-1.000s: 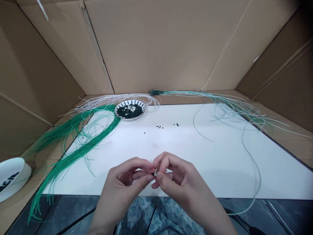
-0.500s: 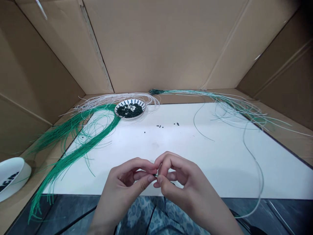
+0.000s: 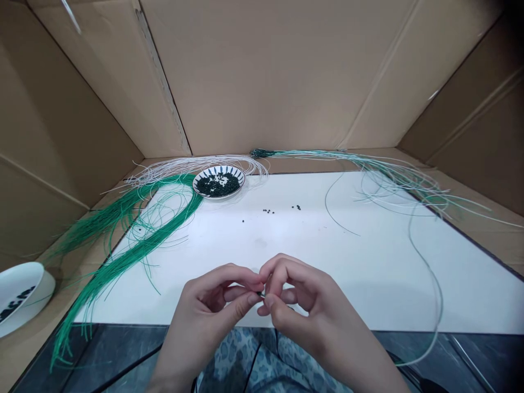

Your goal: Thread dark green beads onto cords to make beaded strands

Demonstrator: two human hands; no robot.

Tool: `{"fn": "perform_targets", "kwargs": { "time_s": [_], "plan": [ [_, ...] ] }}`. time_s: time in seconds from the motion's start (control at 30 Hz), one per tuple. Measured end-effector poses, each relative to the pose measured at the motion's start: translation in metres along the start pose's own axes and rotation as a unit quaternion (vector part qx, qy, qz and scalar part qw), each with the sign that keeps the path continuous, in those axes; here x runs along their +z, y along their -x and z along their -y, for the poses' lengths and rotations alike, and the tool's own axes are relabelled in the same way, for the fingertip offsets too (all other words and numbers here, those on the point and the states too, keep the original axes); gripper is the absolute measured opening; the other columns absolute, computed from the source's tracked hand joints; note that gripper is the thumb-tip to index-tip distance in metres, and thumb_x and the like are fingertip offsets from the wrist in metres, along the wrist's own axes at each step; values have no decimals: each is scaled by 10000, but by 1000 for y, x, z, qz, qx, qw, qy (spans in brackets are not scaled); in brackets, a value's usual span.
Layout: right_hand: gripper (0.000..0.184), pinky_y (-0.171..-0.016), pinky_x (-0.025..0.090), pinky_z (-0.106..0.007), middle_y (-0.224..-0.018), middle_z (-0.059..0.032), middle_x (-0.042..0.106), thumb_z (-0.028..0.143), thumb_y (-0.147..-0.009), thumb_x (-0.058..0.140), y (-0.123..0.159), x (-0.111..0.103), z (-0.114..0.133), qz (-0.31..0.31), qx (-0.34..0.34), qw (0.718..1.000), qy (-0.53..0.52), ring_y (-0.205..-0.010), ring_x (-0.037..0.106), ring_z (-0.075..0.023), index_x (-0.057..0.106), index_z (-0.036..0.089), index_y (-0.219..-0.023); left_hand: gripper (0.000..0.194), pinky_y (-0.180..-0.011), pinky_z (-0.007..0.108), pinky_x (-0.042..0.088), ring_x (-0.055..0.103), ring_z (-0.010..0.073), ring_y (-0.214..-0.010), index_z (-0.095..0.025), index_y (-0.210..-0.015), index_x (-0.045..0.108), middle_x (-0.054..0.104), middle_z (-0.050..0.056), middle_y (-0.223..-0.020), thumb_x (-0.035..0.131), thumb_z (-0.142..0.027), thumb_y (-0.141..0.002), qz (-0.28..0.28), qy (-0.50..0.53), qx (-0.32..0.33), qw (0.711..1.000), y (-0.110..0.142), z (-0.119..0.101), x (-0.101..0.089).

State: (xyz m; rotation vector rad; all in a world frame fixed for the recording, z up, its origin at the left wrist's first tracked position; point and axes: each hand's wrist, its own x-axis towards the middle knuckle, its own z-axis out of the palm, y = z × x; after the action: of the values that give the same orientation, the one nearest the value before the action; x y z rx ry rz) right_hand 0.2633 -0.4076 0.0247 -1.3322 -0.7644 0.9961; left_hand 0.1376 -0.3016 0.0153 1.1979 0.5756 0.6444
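Note:
My left hand and my right hand meet at the fingertips above the near edge of the white board. The thumb and forefinger of the left hand pinch a tiny dark piece, mostly hidden by the fingers. My right hand is closed in a pinch right beside it. A short, pale, thin bit shows between the two sets of fingertips, too small to name. A pale cord curves down on the right and passes behind my right forearm; its end is hidden.
A patterned dish holds small black beads. Loose black beads lie mid-board. Green strands spread on the left, white strands behind. A bundle of green and white strands lies at the back right. A white bowl stands left; cardboard walls surround.
The view has shifted very slightly. Both hands keep the same pinch at the same place.

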Motion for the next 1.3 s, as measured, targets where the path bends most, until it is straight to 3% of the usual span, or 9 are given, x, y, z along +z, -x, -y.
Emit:
{"fn": "perform_targets", "kwargs": {
  "time_s": [0.13,0.57,0.9,1.07,1.3],
  "plan": [
    [107,-697,469,-299,-903,-2,631,180,-750,604,-1,0,0,0,3,1000,3,-781,624,-166,552,212,-662,219,-714,120,608,782,126,-769,-266,-809,882,837,-16,-807,819,-58,-775,31,-3,1,1000,-1,2,-1],
    [98,-726,471,-310,-919,-6,631,146,-734,587,0,-1,2,5,2,1000,-2,-810,626,-173,562,214,-667,126,-666,177,617,766,155,-717,-243,-756,871,809,-4,-754,881,-123,-720,-13,9,-18,1000,2,-2,5],
    [89,-757,469,-325,-916,-15,621,166,-729,584,-2,0,14,14,34,999,8,-840,620,-185,535,218,-675,147,-686,136,587,739,129,-733,-259,-739,871,782,-24,-729,876,-114,-715,-22,-15,-5,1000,3,-5,5],
    [161,-743,487,-319,-907,-19,630,208,-755,671,-3,-1,5,12,13,1000,-4,-825,619,-184,532,218,-676,103,-701,207,610,740,173,-736,-236,-739,869,787,8,-734,907,-151,-695,-20,-13,-8,1000,3,-4,4],
    [114,-746,493,-324,-912,-14,632,159,-740,621,-4,-3,-3,26,-3,1000,13,-821,618,-179,546,221,-683,112,-699,224,605,735,180,-749,-233,-767,877,780,17,-753,857,-133,-719,-13,-31,-6,999,4,-4,3]
  ]
}}
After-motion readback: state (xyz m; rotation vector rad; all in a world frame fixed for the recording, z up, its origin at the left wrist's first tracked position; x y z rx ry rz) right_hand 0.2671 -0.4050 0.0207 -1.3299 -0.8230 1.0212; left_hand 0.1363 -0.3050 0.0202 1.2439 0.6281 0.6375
